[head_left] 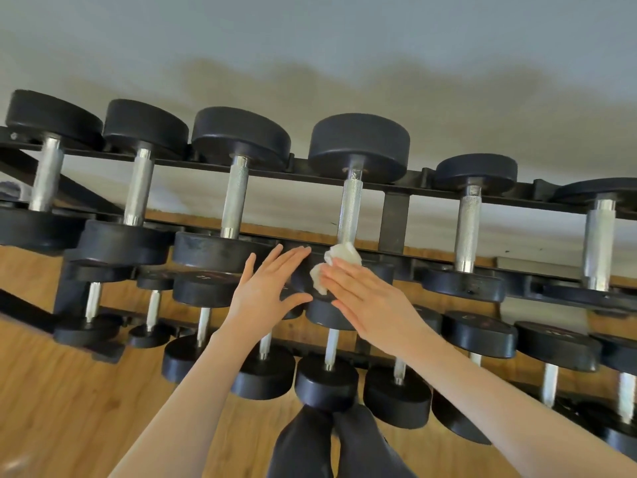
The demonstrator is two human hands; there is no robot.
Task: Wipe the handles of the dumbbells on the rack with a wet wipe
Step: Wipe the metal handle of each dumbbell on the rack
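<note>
Right hand point(370, 301) has fingers straight, loosely pressing the crumpled white wet wipe point(339, 262) at the base of a knurled chrome dumbbell handle point(350, 210); left hand point(267, 291) is splayed, holding nothing. With no real grip, that wipe could slip behind the black steel rack point(393, 215).

Your left hand point(267, 291) is beside your right hand point(370, 301), in front of the rack point(393, 219). The wipe point(339, 262) sits at your right fingertips, touching the bottom of a handle point(351, 208).

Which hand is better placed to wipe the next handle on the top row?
Right. The right hand has the wet wipe at the base of the handle; the left hand is open, holding nothing.
</note>
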